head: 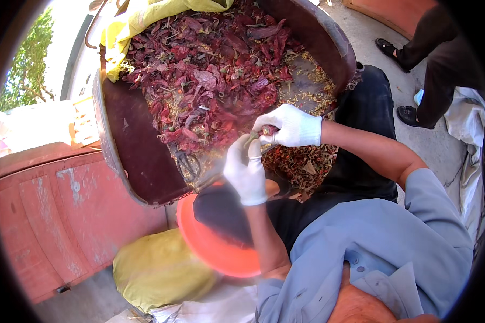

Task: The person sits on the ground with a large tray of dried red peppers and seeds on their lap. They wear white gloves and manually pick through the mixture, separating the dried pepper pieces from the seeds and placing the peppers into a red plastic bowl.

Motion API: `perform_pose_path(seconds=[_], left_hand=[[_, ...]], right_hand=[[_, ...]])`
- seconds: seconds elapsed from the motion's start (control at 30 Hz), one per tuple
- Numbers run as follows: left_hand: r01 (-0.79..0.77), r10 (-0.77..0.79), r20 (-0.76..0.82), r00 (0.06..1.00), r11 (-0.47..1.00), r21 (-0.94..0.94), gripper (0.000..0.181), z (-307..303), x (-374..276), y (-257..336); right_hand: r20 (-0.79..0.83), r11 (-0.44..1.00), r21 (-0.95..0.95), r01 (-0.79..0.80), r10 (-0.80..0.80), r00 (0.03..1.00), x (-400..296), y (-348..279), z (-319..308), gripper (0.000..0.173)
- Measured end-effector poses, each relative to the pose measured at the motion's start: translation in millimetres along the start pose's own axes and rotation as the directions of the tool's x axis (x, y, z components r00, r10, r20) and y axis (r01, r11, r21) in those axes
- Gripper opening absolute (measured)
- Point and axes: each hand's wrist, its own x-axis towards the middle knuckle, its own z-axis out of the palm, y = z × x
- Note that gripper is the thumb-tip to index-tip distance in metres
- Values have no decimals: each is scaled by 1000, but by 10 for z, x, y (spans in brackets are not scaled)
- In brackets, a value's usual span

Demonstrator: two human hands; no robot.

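Observation:
My right hand (293,126), in a white knit glove, grips a dried red chili pepper (269,130), mostly hidden by the fingers. Gloved the same way, my left hand (245,173) pinches the pale green stem (251,138) at the pepper's end. Both hands meet above the front edge of a maroon metal bin (133,141). Inside the bin lies a heap of dried red chili peppers (210,80), with loose yellow seeds (313,97) on its floor. Dark-handled scissors (189,166) rest near the front left corner.
Stems and scraps (303,165) lie beneath the bin's edge by my knee. An orange-red basin (222,254) and a stuffed yellow sack (157,266) stand at lower left. Yellow sacking (145,28) drapes over the bin's back. Another person's legs (432,68) are at upper right.

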Motion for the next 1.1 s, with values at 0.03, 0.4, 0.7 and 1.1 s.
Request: perform_pose_path(seconds=[0.03,0.4,0.7,1.1], left_hand=[[-32,32,-7,999,997,63,19,5,8,0],[-338,310,141,940,802,492,9,-117,2,16],[27,-47,119,992,987,161,19,-168,-75,-47],[422,-402,133,906,828,-369,27,-254,37,-57]], right_hand=[[25,1000,-3,25,-25,999,-6,14,24,31],[-50,947,-283,150,-170,984,-124,18,223,31],[25,937,-278,212,-214,977,-103,77,235,21],[230,757,592,-277,171,958,-63,-23,-19,19]])
